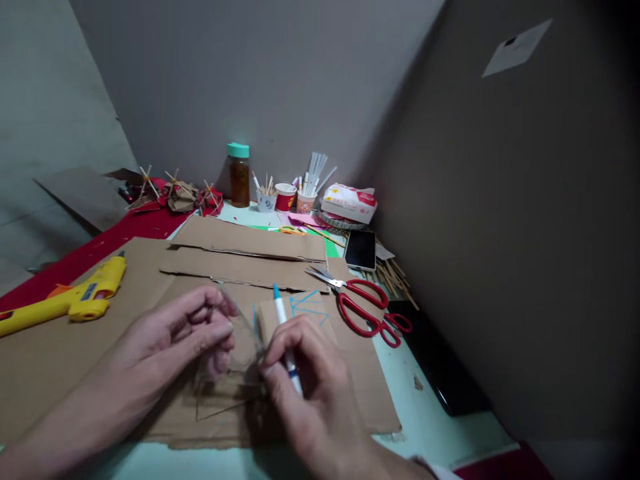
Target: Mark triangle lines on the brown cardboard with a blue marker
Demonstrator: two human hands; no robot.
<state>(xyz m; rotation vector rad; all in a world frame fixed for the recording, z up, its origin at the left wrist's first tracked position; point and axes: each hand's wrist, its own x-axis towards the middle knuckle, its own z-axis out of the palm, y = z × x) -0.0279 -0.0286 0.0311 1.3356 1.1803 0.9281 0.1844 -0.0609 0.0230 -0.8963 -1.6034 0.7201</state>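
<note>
My right hand (313,393) is closed around a white pen with a blue tip (281,313), which points up and away from me. Close beside it, my left hand (185,337) pinches a clear plastic set square (235,377) that lies on a brown cardboard sheet (360,380). Blue pen lines (307,305) are drawn on a small cardboard piece just beyond my fingers. Both hands nearly touch over the set square.
Red-handled scissors (367,310) lie to the right, a yellow glue gun (75,300) to the left. At the back stand a jar with a teal lid (239,175), cups of sticks and pens (285,193), a tissue pack (350,202) and a dark phone (361,250). More cardboard strips (250,240) lie ahead.
</note>
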